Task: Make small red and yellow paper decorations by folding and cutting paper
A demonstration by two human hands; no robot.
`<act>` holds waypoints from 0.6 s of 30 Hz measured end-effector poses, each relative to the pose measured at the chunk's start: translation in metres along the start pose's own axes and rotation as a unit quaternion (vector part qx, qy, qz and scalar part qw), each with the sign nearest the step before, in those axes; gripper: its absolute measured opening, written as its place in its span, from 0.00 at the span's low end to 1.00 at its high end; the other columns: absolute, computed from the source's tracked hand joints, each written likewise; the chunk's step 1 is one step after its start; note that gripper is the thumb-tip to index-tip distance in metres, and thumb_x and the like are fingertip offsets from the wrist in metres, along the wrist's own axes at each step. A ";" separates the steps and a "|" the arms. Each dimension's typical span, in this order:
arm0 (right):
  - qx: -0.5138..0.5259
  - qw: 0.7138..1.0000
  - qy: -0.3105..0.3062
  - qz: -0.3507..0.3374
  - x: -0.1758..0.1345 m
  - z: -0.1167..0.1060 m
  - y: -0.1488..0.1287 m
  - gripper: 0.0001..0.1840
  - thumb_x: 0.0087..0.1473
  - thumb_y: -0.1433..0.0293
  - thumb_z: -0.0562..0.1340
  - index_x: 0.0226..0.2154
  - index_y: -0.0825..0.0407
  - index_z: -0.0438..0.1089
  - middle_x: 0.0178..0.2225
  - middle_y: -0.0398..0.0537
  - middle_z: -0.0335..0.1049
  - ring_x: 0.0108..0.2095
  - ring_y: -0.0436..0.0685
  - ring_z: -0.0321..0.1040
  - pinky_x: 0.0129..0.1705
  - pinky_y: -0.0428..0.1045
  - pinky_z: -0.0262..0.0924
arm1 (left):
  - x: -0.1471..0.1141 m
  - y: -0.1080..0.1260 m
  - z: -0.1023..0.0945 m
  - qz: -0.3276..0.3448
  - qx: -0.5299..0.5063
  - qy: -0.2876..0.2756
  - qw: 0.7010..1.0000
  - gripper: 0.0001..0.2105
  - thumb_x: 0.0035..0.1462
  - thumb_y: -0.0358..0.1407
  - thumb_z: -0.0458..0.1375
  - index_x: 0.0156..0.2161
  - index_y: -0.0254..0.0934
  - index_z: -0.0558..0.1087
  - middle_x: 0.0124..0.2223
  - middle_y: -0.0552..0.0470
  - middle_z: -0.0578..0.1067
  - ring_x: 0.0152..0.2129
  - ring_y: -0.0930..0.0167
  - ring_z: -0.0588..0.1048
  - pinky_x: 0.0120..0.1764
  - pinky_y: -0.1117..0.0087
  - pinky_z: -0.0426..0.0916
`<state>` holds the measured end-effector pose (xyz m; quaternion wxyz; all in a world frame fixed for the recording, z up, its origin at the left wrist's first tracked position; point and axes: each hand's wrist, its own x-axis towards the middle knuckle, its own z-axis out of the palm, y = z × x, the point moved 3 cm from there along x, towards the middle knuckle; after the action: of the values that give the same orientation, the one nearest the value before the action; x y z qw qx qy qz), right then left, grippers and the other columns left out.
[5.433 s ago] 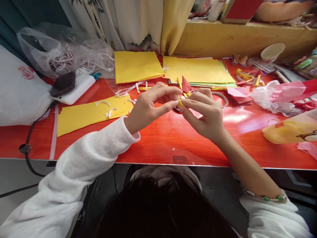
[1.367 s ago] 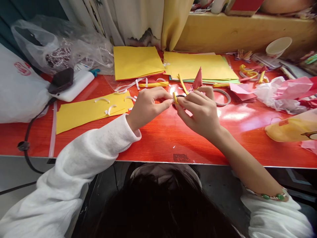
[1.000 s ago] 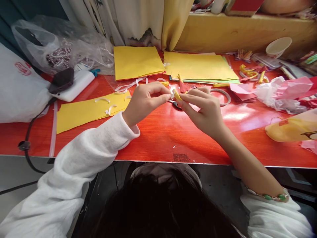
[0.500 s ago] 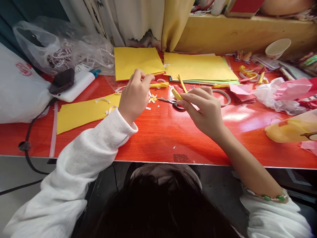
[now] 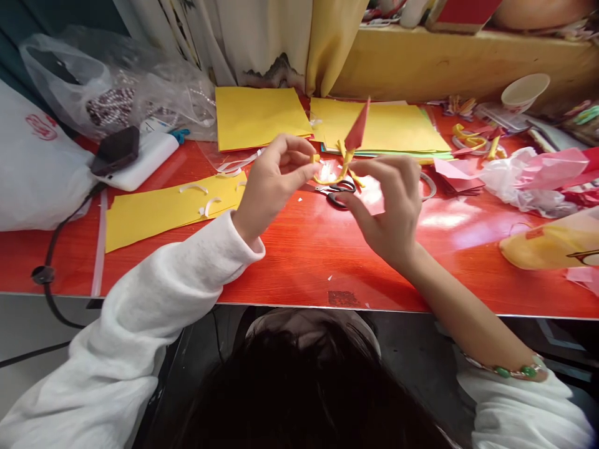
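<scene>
One red-and-yellow paper piece [image 5: 349, 156] held over a red surface [image 5: 290, 268]

The surface spans the scene from left to right, a pale curtain [image 5: 262, 43] hanging beyond its far edge. At the far left lies a clear plastic bag [image 5: 154, 87] with beads [image 5: 112, 107] inside; a white plastic bag [image 5: 37, 162] stands nearer, at the left edge. Two stacks of yellow sheets, a left stack [image 5: 257, 115] and a right stack [image 5: 379, 128], lie side by side along the far middle, green edges showing under the right one. Long yellow strips [image 5: 159, 209] lie to the left.

The left hand [image 5: 269, 184] pinches a curled yellow end of the paper piece between thumb and fingers. The right hand [image 5: 395, 202] is spread, thumb well apart from the fingers; its index fingertip is just beside the yellow stem, and whether they touch cannot be told. The paper piece is between the two hands, its red point tilted up and to the right, in front of the right stack.

Behind the right hand, partly hidden, is a grey ring [image 5: 428, 187]. Black-handled scissors [image 5: 337, 202] lie on the surface below the paper piece. Smallest are curled white strips [image 5: 213, 204] on the long yellow strips, and a white scrap [image 5: 329, 278] at the near edge.
</scene>
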<state>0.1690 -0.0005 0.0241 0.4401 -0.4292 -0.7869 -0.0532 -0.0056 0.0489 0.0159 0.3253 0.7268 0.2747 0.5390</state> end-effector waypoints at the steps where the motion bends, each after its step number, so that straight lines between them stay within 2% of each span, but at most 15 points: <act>1: 0.047 0.998 0.016 0.041 0.001 -0.001 0.001 0.17 0.60 0.58 0.54 0.49 0.46 0.64 0.42 0.51 0.65 0.47 0.61 0.64 0.47 0.59 0.59 | 0.002 -0.002 -0.004 0.007 -0.006 0.011 1.000 0.08 0.57 0.39 0.58 0.40 0.42 0.65 0.35 0.52 0.73 0.32 0.72 0.74 0.30 0.68 0.75; 3: 0.170 0.977 0.012 0.126 0.003 0.000 0.006 0.17 0.60 0.55 0.53 0.47 0.45 0.64 0.40 0.49 0.65 0.42 0.58 0.67 0.41 0.55 0.63 | 0.004 -0.002 -0.008 0.023 -0.006 0.031 0.999 0.09 0.58 0.40 0.57 0.42 0.43 0.64 0.36 0.51 0.74 0.34 0.71 0.74 0.31 0.67 0.76; 6: 0.360 0.902 -0.062 0.231 0.005 0.010 0.010 0.19 0.57 0.52 0.55 0.43 0.46 0.67 0.36 0.47 0.67 0.31 0.51 0.68 0.29 0.48 0.63 | 0.001 0.006 -0.005 0.043 0.014 0.037 0.998 0.10 0.60 0.41 0.55 0.44 0.43 0.64 0.38 0.50 0.74 0.36 0.70 0.75 0.31 0.68 0.76; 8: 0.434 0.855 -0.087 0.270 0.006 0.013 0.011 0.19 0.55 0.51 0.57 0.41 0.46 0.68 0.35 0.46 0.67 0.28 0.49 0.67 0.25 0.47 0.61 | -0.002 0.012 0.000 0.051 0.038 0.035 0.997 0.10 0.60 0.42 0.54 0.45 0.42 0.65 0.39 0.51 0.73 0.37 0.70 0.75 0.30 0.70 0.76; 9: 0.455 0.841 -0.085 0.281 0.007 0.013 0.011 0.18 0.54 0.51 0.58 0.40 0.46 0.68 0.35 0.46 0.68 0.28 0.49 0.66 0.25 0.46 0.61 | -0.003 0.015 0.003 0.056 0.053 0.032 0.996 0.11 0.60 0.43 0.53 0.45 0.42 0.65 0.40 0.51 0.73 0.38 0.70 0.75 0.31 0.70 0.75; 13: 0.494 0.815 -0.055 0.299 0.008 0.011 0.010 0.15 0.53 0.54 0.61 0.37 0.47 0.70 0.35 0.44 0.69 0.29 0.48 0.66 0.28 0.46 0.63 | -0.007 0.022 0.009 0.102 0.121 0.001 0.987 0.15 0.59 0.45 0.54 0.50 0.44 0.64 0.44 0.52 0.72 0.41 0.70 0.74 0.36 0.71 0.75; 18: 0.515 0.797 -0.065 0.308 0.007 0.012 0.010 0.13 0.54 0.56 0.61 0.37 0.46 0.72 0.31 0.42 0.67 0.26 0.46 0.64 0.28 0.45 0.62 | -0.007 0.030 0.009 0.163 0.189 -0.031 0.968 0.17 0.58 0.43 0.56 0.51 0.43 0.64 0.49 0.48 0.69 0.42 0.69 0.73 0.39 0.68 0.75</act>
<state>0.1667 0.0153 0.0191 0.5376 -0.3611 -0.5508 0.5265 0.0023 0.0234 0.0327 0.0988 0.8264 0.2391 0.5002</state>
